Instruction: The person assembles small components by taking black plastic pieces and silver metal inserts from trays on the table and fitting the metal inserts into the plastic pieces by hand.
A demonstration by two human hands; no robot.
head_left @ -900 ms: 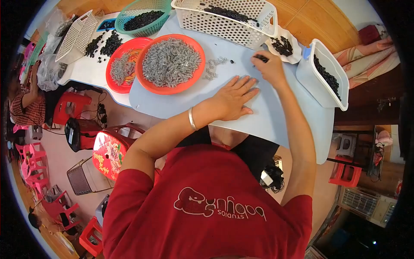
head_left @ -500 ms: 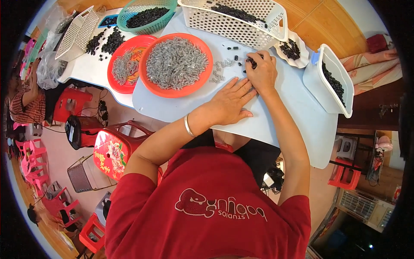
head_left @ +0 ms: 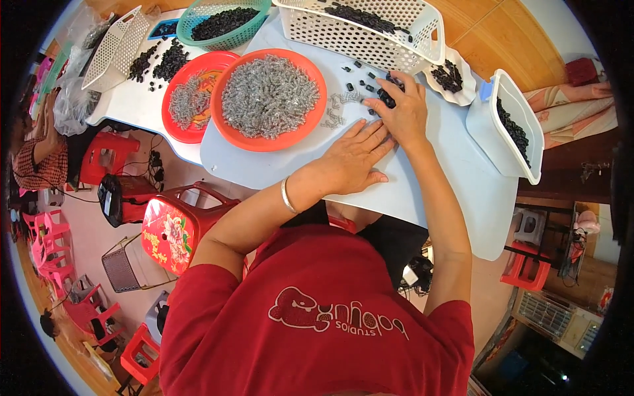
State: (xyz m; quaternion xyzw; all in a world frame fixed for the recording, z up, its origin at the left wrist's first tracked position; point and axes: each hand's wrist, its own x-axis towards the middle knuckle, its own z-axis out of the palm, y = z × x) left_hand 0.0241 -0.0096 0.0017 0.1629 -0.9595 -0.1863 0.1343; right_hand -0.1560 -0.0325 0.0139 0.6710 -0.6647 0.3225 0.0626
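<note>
Left hand (head_left: 355, 160) lies flat, palm down, fingers slightly fanned, just above the middle of the frame; right hand (head_left: 404, 113), above and to its right, arches with thumb and fingers curled. Beneath them I see a pale blue counter (head_left: 456, 191). At top centre stands a long white perforated basket (head_left: 317, 36); at right, a white bin (head_left: 481, 135); upper left of centre, an orange-red dish (head_left: 264, 146) heaped with small clear pieces (head_left: 269, 99). Smallest are the black pieces (head_left: 350, 87): a cluster at the right thumb and fingers, though from my remote seat I cannot tell whether it is gripped, and several loose just left of it.
</note>
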